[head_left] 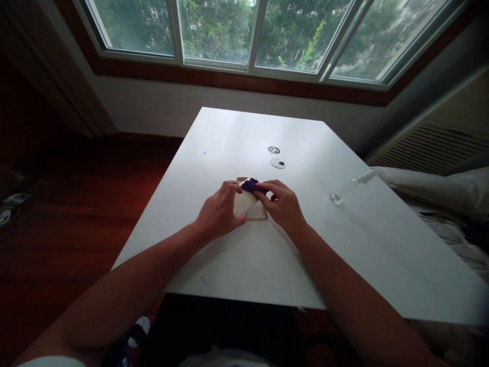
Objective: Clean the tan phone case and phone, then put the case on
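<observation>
A flat, pale phone case (pixel 244 205) with a pinkish rim lies on the white table (pixel 237 265), between my two hands. My left hand (pixel 221 210) curves around its left side, fingertips at the upper part and thumb by the lower edge. In my right hand (pixel 281 203), a crumpled dark purple cloth (pixel 250 185) is pinched between thumb and fingers. The cloth rests against the upper part of the case and hides some of it. My left fingertips come close to the cloth; whether they touch it I cannot tell.
Two small round sticker-like pieces (pixel 278 163) lie beyond my hands. To the right, a clear transparent object (pixel 334 199) sits near light-coloured fabric (pixel 431 186) at the table's edge. A window (pixel 217 30) spans the far wall; dark reddish wooden floor (pixel 95 204) shows on the left.
</observation>
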Demonstrator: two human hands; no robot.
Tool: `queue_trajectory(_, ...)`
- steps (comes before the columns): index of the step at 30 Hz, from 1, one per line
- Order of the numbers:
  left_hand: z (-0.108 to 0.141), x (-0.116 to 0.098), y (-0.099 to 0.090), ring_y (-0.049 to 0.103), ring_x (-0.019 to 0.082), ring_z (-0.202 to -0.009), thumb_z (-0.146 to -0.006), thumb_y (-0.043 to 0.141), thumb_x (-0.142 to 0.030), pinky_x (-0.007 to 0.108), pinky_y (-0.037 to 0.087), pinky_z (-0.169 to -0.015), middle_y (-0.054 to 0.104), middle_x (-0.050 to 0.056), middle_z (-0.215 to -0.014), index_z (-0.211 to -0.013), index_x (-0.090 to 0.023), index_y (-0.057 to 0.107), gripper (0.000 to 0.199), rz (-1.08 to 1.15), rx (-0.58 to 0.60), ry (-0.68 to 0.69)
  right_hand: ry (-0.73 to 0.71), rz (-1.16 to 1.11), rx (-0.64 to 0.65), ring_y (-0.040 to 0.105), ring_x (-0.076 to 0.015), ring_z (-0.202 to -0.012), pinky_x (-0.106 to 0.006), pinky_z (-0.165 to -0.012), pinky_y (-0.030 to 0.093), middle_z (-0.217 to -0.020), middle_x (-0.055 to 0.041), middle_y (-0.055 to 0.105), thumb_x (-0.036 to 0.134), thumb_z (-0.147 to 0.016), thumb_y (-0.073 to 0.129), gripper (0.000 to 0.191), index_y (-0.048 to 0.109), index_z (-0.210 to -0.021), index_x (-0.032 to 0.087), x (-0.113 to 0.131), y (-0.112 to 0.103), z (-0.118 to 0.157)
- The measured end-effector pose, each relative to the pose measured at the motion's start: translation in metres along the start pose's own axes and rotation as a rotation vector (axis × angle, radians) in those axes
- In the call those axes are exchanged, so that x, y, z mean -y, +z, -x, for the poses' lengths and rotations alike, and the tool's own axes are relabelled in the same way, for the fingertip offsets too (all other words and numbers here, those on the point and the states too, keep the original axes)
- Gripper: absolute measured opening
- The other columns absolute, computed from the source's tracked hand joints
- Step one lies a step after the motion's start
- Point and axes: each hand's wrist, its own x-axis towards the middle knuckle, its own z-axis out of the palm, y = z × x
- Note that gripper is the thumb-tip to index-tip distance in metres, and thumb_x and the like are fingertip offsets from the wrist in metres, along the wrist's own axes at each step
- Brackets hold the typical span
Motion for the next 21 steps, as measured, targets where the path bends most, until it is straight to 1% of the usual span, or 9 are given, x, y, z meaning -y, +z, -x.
queue_trajectory(3,0.001,0.0,0.0,0.063,0.028,-0.108,-0.075,0.076,-0.028,0.038,0.056,-0.076,0.053,0.011,-0.133,-0.12,-0.025,0.039,0.059,0.011,-0.006,0.005,-0.022,-0.037,0.025,0.068,-0.0179,-0.079,-0.03,-0.06,0.056,-0.108,-0.0066,0.073,0.027,-0.093,0.068,0.021,0.076,-0.112,0.025,0.007,0.004,0.003)
queue_trajectory(5,0.001,0.001,0.0,0.064,0.028,-0.108,-0.075,0.075,-0.027,0.038,0.056,-0.077,0.054,0.01,-0.132,-0.12,-0.025,0.039,0.058,0.024,-0.011,0.004,-0.087,-0.091,0.097,0.07,-0.0194,-0.087,-0.031,-0.064,0.058,-0.113,-0.0072,0.072,0.025,-0.092,0.067,0.023,0.075,-0.114,0.026,0.017,0.009,0.008)
queue_trajectory(8,0.0,0.002,0.001,0.066,0.028,-0.104,-0.076,0.073,-0.027,0.038,0.056,-0.074,0.054,0.011,-0.134,-0.121,-0.026,0.04,0.056,0.035,0.002,-0.008,-0.193,-0.145,0.227,0.07,-0.0216,-0.1,-0.033,-0.074,0.061,-0.118,-0.0071,0.072,0.021,-0.092,0.066,0.025,0.075,-0.115,0.027,0.03,0.013,0.014)
queue_trajectory(10,0.0,0.002,0.001,0.066,0.028,-0.103,-0.076,0.073,-0.027,0.038,0.056,-0.073,0.054,0.011,-0.135,-0.121,-0.026,0.039,0.056,0.036,0.009,-0.014,-0.202,-0.148,0.255,0.07,-0.021,-0.1,-0.032,-0.077,0.061,-0.119,-0.0064,0.071,0.02,-0.093,0.065,0.026,0.074,-0.116,0.027,0.031,0.013,0.015)
queue_trajectory(12,0.0,0.002,0.002,0.065,0.028,-0.104,-0.076,0.073,-0.027,0.038,0.056,-0.074,0.054,0.011,-0.134,-0.122,-0.026,0.039,0.057,0.029,0.003,-0.015,-0.162,-0.128,0.216,0.07,-0.0197,-0.096,-0.032,-0.075,0.061,-0.119,-0.0059,0.071,0.021,-0.093,0.066,0.025,0.074,-0.116,0.027,0.025,0.009,0.012)
queue_trajectory(17,0.0,0.001,0.002,0.063,0.029,-0.11,-0.075,0.076,-0.028,0.04,0.057,-0.077,0.053,0.012,-0.135,-0.122,-0.025,0.038,0.06,0.011,-0.005,0.008,-0.005,0.006,0.027,0.067,-0.0178,-0.077,-0.032,-0.066,0.058,-0.107,-0.0055,0.073,0.026,-0.092,0.07,0.021,0.076,-0.112,0.026,-0.002,-0.002,0.001)
queue_trajectory(19,0.0,0.001,0.002,0.063,0.029,-0.11,-0.075,0.076,-0.028,0.04,0.057,-0.076,0.052,0.012,-0.136,-0.122,-0.025,0.038,0.061,0.009,-0.002,0.009,0.009,0.018,0.001,0.067,-0.0182,-0.077,-0.032,-0.064,0.057,-0.104,-0.0056,0.073,0.026,-0.091,0.071,0.02,0.077,-0.111,0.025,-0.004,-0.002,0.0)
queue_trajectory(21,0.0,0.0,0.001,0.063,0.029,-0.11,-0.075,0.076,-0.029,0.04,0.057,-0.076,0.053,0.011,-0.135,-0.122,-0.025,0.038,0.061,0.012,-0.007,0.008,-0.009,-0.007,0.019,0.068,-0.019,-0.081,-0.032,-0.065,0.058,-0.108,-0.0062,0.073,0.026,-0.092,0.069,0.021,0.076,-0.112,0.026,0.001,0.0,0.002)
